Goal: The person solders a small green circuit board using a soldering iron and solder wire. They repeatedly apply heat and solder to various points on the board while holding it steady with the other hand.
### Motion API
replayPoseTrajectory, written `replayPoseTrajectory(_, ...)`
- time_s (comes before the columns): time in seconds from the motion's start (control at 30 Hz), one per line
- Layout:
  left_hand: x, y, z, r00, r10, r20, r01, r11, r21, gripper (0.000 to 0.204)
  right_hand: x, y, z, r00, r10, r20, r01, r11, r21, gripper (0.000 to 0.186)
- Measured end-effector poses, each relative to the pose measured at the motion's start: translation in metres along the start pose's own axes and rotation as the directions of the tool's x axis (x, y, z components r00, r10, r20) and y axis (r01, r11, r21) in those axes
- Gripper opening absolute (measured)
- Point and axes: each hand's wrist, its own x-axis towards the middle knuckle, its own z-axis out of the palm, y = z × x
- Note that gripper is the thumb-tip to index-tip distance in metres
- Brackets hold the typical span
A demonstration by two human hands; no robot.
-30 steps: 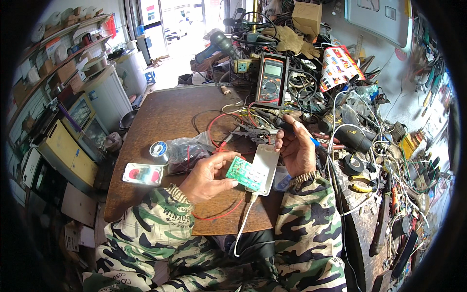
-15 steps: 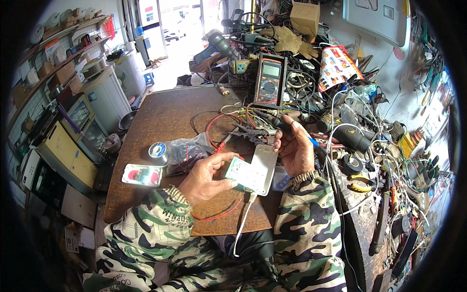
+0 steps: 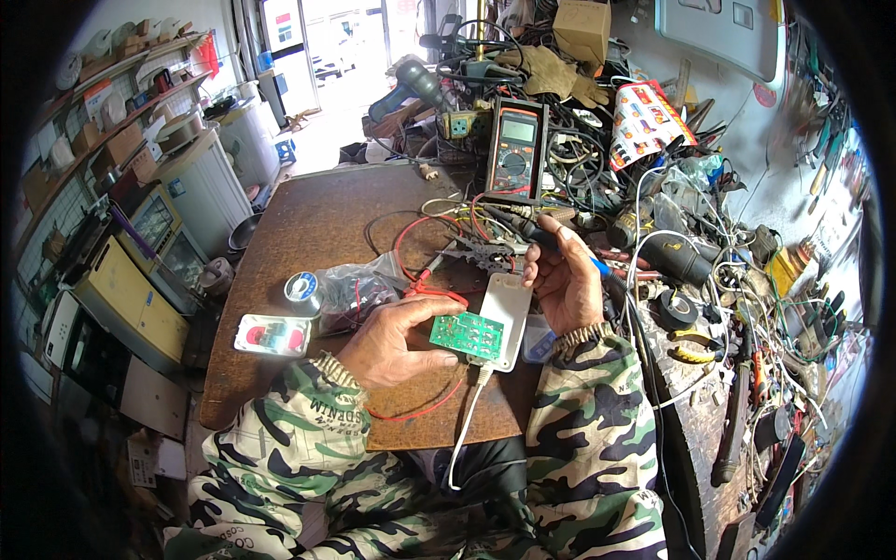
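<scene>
White shallow case [image 3: 272, 336] with red and green contents: on the brown table [image 3: 289, 215], far left. Solder spool [image 3: 301, 289]: just beside it. Clear plastic bag [image 3: 359, 294]: next, contents indistinct. Left hand [image 3: 394, 342]: thumb and fingers clamped on the green circuit board [image 3: 467, 334], printed face up, held over the lower part of a white plastic housing [image 3: 505, 308]. White cable [image 3: 469, 420]: hangs from the housing's lower end. Multimeter [image 3: 516, 154]: farther back. Right hand [image 3: 569, 285]: raised near the housing, fingers curled; whether it grips the blue-ended tool [image 3: 603, 269] cannot be told.
</scene>
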Motion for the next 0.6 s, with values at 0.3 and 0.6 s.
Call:
replayPoseTrajectory(0.3, 0.003, -0.001, -0.009, 0.983, 0.178, -0.038, -0.159, 0.943, 0.293, 0.03, 0.001, 0.001, 0.001, 1.0, -0.009, 0.01, 0.009, 1.0, 0.01, 0.044)
replayPoseTrajectory(0.6, 0.01, -0.011, -0.012, 0.99, 0.13, -0.049, -0.117, 0.969, 0.216, 0.026, 0.002, 0.0, 0.003, 0.999, -0.018, 0.031, 0.018, 1.0, -0.005, 0.043)
